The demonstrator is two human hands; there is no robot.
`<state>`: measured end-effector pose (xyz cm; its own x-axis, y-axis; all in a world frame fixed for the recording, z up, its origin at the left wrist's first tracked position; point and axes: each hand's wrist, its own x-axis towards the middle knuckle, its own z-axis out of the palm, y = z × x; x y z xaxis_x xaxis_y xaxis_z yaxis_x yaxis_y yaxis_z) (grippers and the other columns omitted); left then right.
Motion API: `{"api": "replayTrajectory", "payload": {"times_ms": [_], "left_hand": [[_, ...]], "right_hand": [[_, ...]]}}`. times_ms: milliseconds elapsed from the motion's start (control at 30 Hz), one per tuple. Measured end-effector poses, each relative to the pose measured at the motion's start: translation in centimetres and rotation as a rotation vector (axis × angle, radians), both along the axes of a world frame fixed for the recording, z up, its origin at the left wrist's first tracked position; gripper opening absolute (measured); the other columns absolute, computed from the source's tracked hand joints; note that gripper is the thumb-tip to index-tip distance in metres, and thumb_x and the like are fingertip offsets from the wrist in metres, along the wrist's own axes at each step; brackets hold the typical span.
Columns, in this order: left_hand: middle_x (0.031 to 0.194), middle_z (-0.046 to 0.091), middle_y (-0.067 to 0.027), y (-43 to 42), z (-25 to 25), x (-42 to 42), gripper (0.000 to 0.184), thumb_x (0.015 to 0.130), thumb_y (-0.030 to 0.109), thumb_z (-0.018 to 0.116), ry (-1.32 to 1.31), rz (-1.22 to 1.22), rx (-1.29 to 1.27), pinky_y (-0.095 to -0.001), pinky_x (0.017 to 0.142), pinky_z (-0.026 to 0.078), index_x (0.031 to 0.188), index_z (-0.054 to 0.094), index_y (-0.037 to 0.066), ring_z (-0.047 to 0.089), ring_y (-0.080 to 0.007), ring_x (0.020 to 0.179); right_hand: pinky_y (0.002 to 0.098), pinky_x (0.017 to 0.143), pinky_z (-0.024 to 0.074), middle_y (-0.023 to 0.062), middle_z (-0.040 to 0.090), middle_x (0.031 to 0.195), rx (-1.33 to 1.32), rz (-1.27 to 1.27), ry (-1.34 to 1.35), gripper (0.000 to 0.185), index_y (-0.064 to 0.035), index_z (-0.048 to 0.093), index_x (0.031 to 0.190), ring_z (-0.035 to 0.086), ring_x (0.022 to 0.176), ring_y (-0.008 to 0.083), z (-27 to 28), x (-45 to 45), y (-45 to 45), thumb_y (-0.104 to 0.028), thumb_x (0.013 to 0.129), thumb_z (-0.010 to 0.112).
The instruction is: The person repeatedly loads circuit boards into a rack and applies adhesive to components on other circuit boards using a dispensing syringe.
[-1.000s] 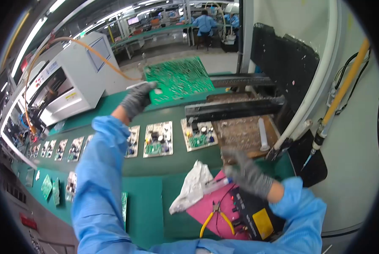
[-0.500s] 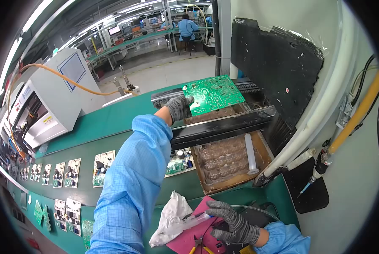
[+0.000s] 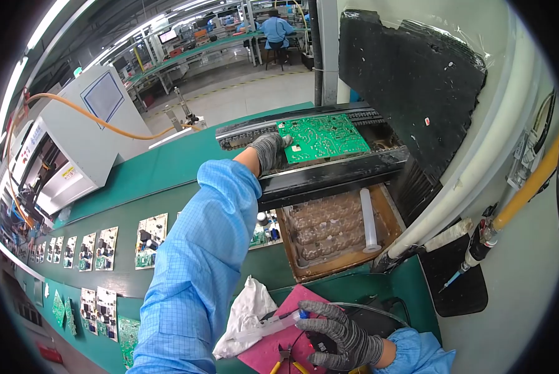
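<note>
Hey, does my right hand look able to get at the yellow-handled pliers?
Probably yes: your right hand is open beside the pliers on the pink mat, with nothing evident in between, though the picture's bottom edge cuts off their handles.

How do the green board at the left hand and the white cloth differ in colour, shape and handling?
The green board carries a printed pattern; the white cloth looks plain. The board is flat and straight-edged; the cloth is crumpled and uneven. The left hand grips the board's edge; no hand touches the cloth. Both look thin.
</note>
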<state>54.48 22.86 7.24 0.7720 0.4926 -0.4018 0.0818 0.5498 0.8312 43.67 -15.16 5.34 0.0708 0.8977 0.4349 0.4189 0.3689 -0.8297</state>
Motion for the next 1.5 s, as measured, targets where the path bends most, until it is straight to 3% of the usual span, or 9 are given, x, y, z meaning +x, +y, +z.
{"api": "replayTrajectory", "payload": {"times_ms": [500, 767, 867, 900, 967, 1100, 1200, 1367, 1500], "left_hand": [[0.091, 0.058, -0.0141, -1.1, 0.3, 0.8, 0.019, 0.086, 0.014, 0.046, 0.095, -0.087, -0.041, -0.0392, 0.079, 0.048, 0.101, 0.046, 0.002, 0.057, -0.0267, 0.09], [0.08, 0.059, -0.0099, 0.2, -1.0, 1.8, 0.013, 0.085, 0.015, 0.05, 0.176, -0.154, 0.055, -0.035, 0.064, 0.051, 0.089, 0.052, 0.003, 0.059, -0.0225, 0.071], [0.087, 0.06, -0.0128, 1.9, -3.2, 2.8, 0.033, 0.08, 0.031, 0.058, 0.221, -0.238, 0.44, -0.0359, 0.064, 0.048, 0.096, 0.053, 0.002, 0.058, -0.0228, 0.071], [0.09, 0.059, -0.0162, 0.2, -0.4, 0.9, 0.05, 0.074, 0.044, 0.06, 0.41, -0.309, 0.776, -0.0373, 0.065, 0.045, 0.099, 0.056, 0.002, 0.056, -0.0227, 0.07], [0.093, 0.058, -0.0101, 3.0, -1.0, 2.0, 0.045, 0.079, 0.041, 0.056, 0.327, -0.078, 1.019, -0.0324, 0.073, 0.042, 0.106, 0.054, 0.004, 0.053, -0.0202, 0.082], [0.096, 0.058, -0.0109, -1.4, 10.6, -14.7, 0.05, 0.079, 0.045, 0.054, 0.272, -0.171, 1.312, -0.0332, 0.076, 0.042, 0.107, 0.053, 0.004, 0.053, -0.0213, 0.086], [0.103, 0.056, -0.015, -3.6, 11.6, -29.5, 0.056, 0.08, 0.049, 0.049, 0.627, -0.062, 1.707, -0.0345, 0.081, 0.041, 0.111, 0.05, 0.002, 0.053, -0.0243, 0.094], [0.108, 0.053, -0.0186, -13.1, 5.5, -55.5, 0.065, 0.078, 0.051, 0.049, 0.968, 0.386, 1.145, -0.0332, 0.085, 0.039, 0.114, 0.046, -0.003, 0.051, -0.0264, 0.1], [0.075, 0.053, -0.0071, -23.1, -3.2, -69.8, 0.052, 0.076, 0.049, 0.055, 1.015, 0.948, 0.554, -0.0318, 0.062, 0.044, 0.097, 0.051, 0.001, 0.052, -0.0173, 0.07]], "right_hand": [[0.0416, 0.097, 0.028, 0.0185, 0.034, 0.127, -0.027, 0.045, 0.018, 0.051, -0.0123, 0.05, 0.115, 0.036, 0.116, 0.0319, -1.1, -0.1, 0.7, -0.034, 0.071, 0.063], [0.0428, 0.098, 0.0242, 0.017, 0.036, 0.127, -0.041, 0.058, 0.03, 0.053, -0.0074, 0.045, 0.118, 0.034, 0.118, 0.0328, 0.6, -0.1, 0.3, -0.038, 0.077, 0.055], [0.0439, 0.096, 0.0261, 0.0161, 0.037, 0.125, -0.041, 0.048, 0.004, 0.054, -0.01, 0.046, 0.117, 0.035, 0.116, 0.0329, 0.4, -0.1, 0.7, -0.035, 0.072, 0.06], [0.0433, 0.096, 0.0276, 0.0172, 0.038, 0.124, -0.045, 0.031, -0.059, 0.053, -0.009, 0.047, 0.116, 0.036, 0.115, 0.0331, -0.4, 0.0, 0.9, -0.035, 0.071, 0.062], [0.0436, 0.095, 0.0292, 0.0192, 0.04, 0.121, -0.06, 0.0, -0.216, 0.051, -0.008, 0.049, 0.112, 0.038, 0.113, 0.0348, -1.5, 0.2, 1.0, -0.033, 0.069, 0.063], [0.0444, 0.094, 0.0294, 0.0193, 0.042, 0.118, -0.064, -0.139, -0.332, 0.05, -0.0096, 0.049, 0.112, 0.041, 0.109, 0.0352, -2.5, -0.9, 1.3, -0.043, 0.075, 0.054], [0.0427, 0.095, 0.0294, 0.0192, 0.04, 0.121, -0.048, -0.156, -0.355, 0.052, -0.008, 0.046, 0.114, 0.039, 0.112, 0.0341, -3.0, -1.2, 1.3, -0.044, 0.077, 0.051], [0.0394, 0.096, 0.0296, 0.0183, 0.038, 0.125, -0.028, -0.215, -0.391, 0.043, -0.0037, 0.043, 0.115, 0.036, 0.116, 0.0313, -3.6, -1.7, 1.4, -0.034, 0.084, 0.046], [0.0394, 0.092, 0.0341, 0.0172, 0.043, 0.118, -0.012, -0.18, -0.423, 0.038, -0.0043, 0.045, 0.112, 0.042, 0.11, 0.0314, -3.2, -3.3, 2.3, -0.025, 0.081, 0.049]]}}
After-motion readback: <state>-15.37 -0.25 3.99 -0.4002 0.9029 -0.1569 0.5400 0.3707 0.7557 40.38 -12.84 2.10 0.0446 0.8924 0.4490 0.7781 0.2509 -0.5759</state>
